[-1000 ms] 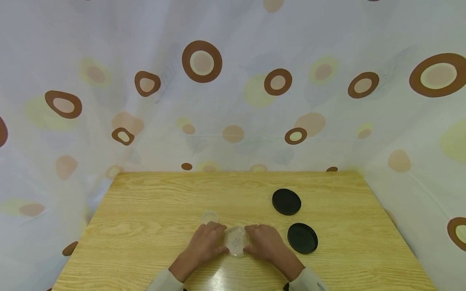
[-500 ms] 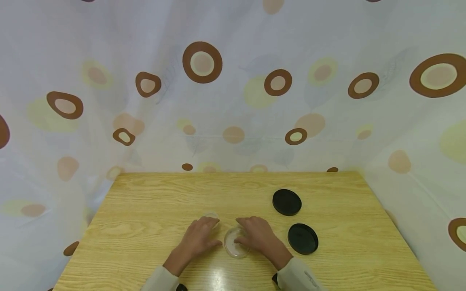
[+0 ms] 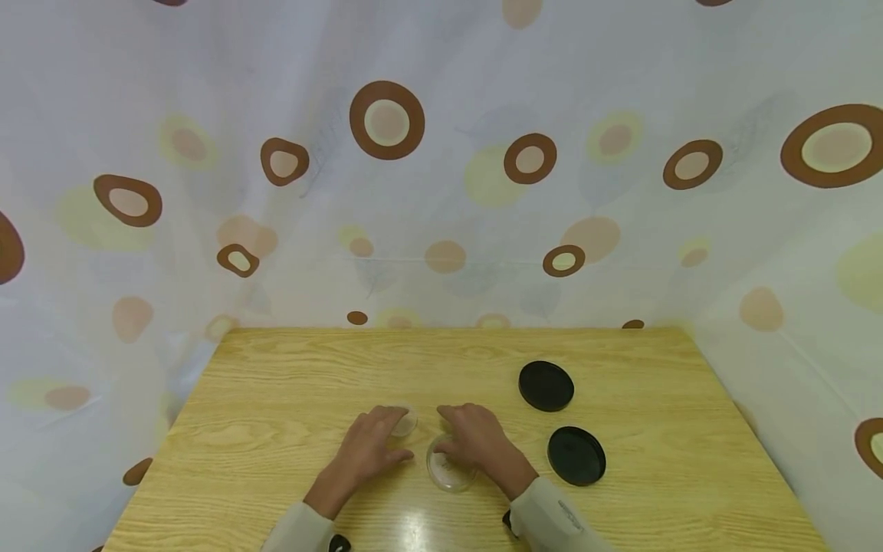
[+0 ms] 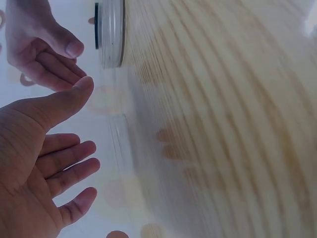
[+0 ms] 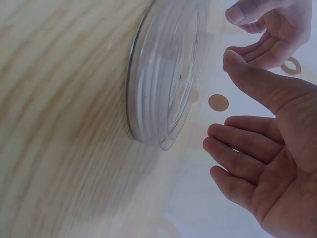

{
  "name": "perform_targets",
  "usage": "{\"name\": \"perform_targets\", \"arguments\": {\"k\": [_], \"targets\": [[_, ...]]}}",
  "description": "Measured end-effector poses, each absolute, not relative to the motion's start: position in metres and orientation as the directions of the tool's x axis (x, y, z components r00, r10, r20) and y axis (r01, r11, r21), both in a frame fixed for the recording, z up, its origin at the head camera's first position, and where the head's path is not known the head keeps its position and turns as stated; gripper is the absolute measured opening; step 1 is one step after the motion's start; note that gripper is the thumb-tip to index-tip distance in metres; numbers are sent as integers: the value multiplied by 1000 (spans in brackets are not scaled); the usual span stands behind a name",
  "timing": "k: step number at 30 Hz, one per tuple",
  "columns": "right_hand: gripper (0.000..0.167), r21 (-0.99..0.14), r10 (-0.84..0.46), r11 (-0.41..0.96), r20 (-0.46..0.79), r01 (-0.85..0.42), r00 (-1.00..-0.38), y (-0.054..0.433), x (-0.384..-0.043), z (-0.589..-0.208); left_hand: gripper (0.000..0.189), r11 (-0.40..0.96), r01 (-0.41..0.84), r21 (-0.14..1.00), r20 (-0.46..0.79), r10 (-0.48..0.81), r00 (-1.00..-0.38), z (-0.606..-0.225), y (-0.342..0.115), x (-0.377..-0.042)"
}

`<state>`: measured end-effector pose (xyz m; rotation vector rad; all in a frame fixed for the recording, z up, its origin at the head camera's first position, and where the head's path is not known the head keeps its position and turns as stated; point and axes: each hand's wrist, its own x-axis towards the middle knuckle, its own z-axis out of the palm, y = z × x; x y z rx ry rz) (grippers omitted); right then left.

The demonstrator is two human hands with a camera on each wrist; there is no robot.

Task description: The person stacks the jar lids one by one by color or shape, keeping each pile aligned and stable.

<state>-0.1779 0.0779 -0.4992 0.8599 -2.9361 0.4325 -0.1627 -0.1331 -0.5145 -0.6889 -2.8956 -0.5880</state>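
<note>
A clear round shallow dish (image 3: 448, 477) that looks like a petri dish lies flat on the table in front of me; its stacked rims (image 5: 148, 94) show from the side in the right wrist view. My right hand (image 3: 476, 439) hovers over its far right side, fingers loosely spread and holding nothing. Left of the dish, my left hand (image 3: 368, 447) is held up with relaxed fingers, also empty. Partly hidden behind those fingers lies a smaller clear disc (image 3: 408, 423). In the left wrist view, that low clear disc (image 4: 121, 144) sits beyond the fingertips.
Two black round shallow dishes or lids stand to the right: one farther back (image 3: 546, 386), the other nearer (image 3: 576, 456). The wooden table (image 3: 297, 376) is bordered by a white patterned cloth (image 3: 441, 192) at the back and both sides.
Both hands have let go of the clear dish's sides. The left hand has moved away to the left, and the right hand has lifted and shifted left over the dish.
</note>
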Motion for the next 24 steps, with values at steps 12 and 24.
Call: {"name": "perform_targets", "arguments": {"k": [12, 24], "targets": [[56, -268, -485, 835, 57, -481, -873, 64, -196, -502, 63, 853, 379, 359, 179, 336, -925, -518, -146, -173], [53, -241, -505, 830, 59, -504, -861, 54, -205, -510, 61, 851, 359, 383, 169, 318, -933, -525, -154, -180]]}}
